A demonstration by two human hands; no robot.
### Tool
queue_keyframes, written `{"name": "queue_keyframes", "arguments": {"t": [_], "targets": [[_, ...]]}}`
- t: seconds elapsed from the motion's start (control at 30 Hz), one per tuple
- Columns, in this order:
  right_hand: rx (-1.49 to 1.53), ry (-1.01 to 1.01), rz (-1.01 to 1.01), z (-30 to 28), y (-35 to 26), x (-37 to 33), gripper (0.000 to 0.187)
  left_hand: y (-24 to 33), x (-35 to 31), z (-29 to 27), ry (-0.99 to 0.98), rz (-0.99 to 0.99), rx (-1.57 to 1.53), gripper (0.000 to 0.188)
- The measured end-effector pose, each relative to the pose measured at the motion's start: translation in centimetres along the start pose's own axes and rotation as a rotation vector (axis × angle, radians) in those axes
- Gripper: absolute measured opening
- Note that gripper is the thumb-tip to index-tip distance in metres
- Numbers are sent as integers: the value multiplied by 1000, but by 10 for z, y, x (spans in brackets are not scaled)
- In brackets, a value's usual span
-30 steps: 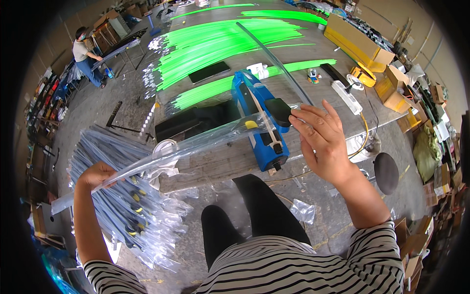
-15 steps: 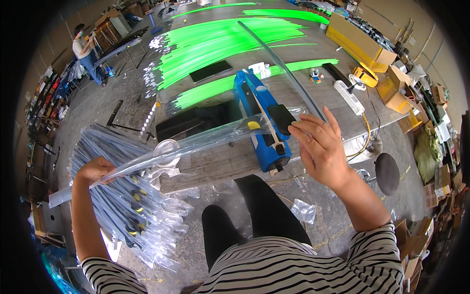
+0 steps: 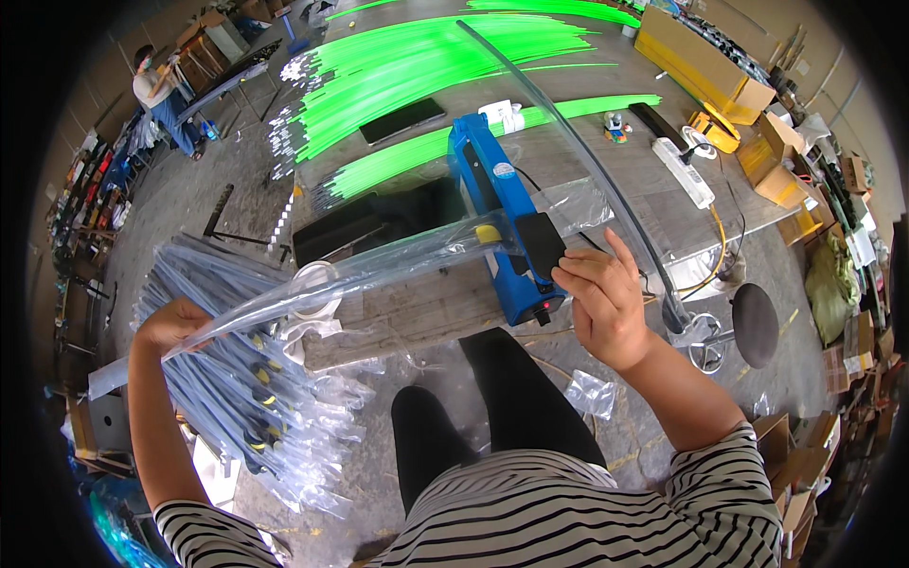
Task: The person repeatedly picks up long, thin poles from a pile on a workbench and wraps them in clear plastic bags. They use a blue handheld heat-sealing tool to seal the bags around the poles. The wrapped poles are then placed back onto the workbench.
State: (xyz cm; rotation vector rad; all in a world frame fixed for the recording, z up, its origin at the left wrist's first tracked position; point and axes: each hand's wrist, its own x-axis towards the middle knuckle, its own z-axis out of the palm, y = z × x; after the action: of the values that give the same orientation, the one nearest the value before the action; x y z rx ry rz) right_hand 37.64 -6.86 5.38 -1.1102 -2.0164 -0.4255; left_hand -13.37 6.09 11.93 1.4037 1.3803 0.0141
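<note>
In my left hand (image 3: 173, 325) is a long clear plastic sleeve (image 3: 360, 270), my fingers closed round it towards its far left end. The sleeve slants up to the right into a blue impulse sealer (image 3: 488, 175), and a yellow piece shows inside it there. The sealer's arm lies down across the sleeve, whose loose end (image 3: 579, 204) sticks out beyond. My right hand (image 3: 611, 308) has its fingers bent on the sealer's black handle (image 3: 537, 244), with the index finger raised. A long grey strip (image 3: 606, 180) lies across the table just right of the sealer.
Bundles of bright green strips (image 3: 417, 85) cover the far table. A pile of sleeved grey strips (image 3: 256, 379) stands at lower left. A white power strip (image 3: 684, 173) and a cardboard box (image 3: 701, 71) are at right. Another person (image 3: 163, 95) stands at far left.
The sealer's arm has come down on the sleeve, with my right hand now on its handle. A red light shows at the sealer's near end. My left hand still holds the sleeve.
</note>
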Motion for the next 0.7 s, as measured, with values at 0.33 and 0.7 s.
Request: {"name": "queue_keyframes", "arguments": {"t": [0.33,0.7], "targets": [[-33,88,-6,12,3,-5,24,-6,5,-3,52,-4,43,20],[-9,108,10,13,2,-7,25,-3,0,2,69,-48,6,22]]}}
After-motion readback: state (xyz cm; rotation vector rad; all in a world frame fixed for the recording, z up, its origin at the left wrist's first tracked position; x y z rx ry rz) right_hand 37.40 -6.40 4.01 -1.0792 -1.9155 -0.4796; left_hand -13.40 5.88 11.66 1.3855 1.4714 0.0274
